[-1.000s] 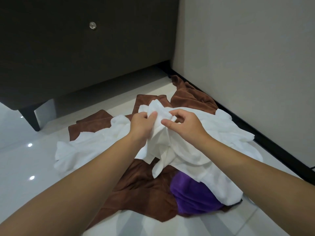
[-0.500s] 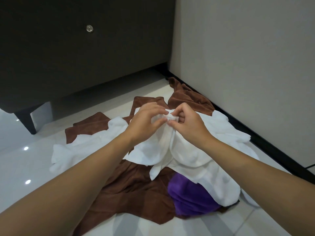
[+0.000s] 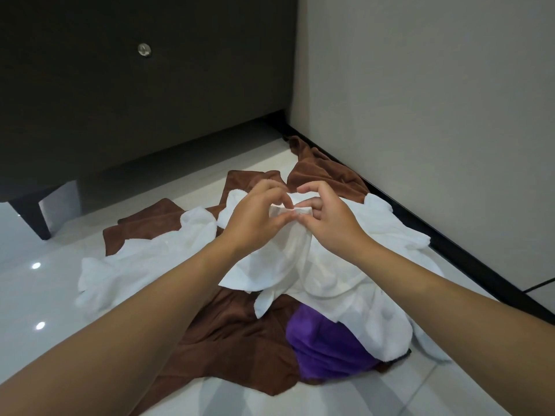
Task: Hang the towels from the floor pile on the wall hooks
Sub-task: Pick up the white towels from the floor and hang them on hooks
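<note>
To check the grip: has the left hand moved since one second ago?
Yes. Judged against the purple towel, the left hand shifted slightly right, toward the wall, until it meets the right hand on the white towel.

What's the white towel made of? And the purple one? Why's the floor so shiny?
The white towel looks like fluffy terry cloth, probably cotton: thick, matte, lumpy folds. The purple towel looks like plush microfibre with a faint sheen, though that's a guess. The floor seems to be glossy polished tile: it mirrors light spots and shows thin joint lines.
</note>
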Tool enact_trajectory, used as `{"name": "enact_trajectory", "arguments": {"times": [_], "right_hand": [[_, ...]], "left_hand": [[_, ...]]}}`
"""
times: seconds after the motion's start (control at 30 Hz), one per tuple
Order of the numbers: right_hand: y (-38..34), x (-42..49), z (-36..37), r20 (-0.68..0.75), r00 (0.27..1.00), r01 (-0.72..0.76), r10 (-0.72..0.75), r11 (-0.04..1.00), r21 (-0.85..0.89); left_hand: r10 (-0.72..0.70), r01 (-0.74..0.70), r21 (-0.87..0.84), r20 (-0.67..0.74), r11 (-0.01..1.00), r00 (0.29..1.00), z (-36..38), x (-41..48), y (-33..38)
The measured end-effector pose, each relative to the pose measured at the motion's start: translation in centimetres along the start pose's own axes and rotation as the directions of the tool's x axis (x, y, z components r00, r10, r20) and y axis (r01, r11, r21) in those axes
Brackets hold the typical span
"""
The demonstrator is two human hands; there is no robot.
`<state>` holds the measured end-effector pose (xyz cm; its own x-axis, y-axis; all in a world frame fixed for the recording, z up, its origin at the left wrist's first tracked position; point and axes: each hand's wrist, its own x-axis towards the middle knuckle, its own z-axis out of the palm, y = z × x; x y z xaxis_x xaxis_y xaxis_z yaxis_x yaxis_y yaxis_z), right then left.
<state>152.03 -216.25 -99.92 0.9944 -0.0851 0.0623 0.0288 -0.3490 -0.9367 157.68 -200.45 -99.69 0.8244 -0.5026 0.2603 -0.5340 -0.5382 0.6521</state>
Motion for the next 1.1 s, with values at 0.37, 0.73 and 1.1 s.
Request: {"name": "enact_trajectory", "arguments": {"times": [0.37,0.73,1.1], "right_hand": [[0.2,-0.1,-0.8,-0.11,0.993,0.031,-0.053,0.981,-0.19],[1.1,0.1,-1.3,-0.01,0.984,0.166,-0.176,0.943,-0.289],[1.0,-0.2,-2.3,0.155,0.965,0.26,-0.211,0.844,-0.469]], "left_hand": [[-0.09,0.091,-0.014,0.024,0.996,0.996,0.5,0.0,0.7],[-0.033,0.032,0.017,0.095,0.999,0.995,-0.1,0.1,0.6],[0.019,-0.095,0.171,0.4,0.981,0.916,-1.0,-0.2,0.4]]}}
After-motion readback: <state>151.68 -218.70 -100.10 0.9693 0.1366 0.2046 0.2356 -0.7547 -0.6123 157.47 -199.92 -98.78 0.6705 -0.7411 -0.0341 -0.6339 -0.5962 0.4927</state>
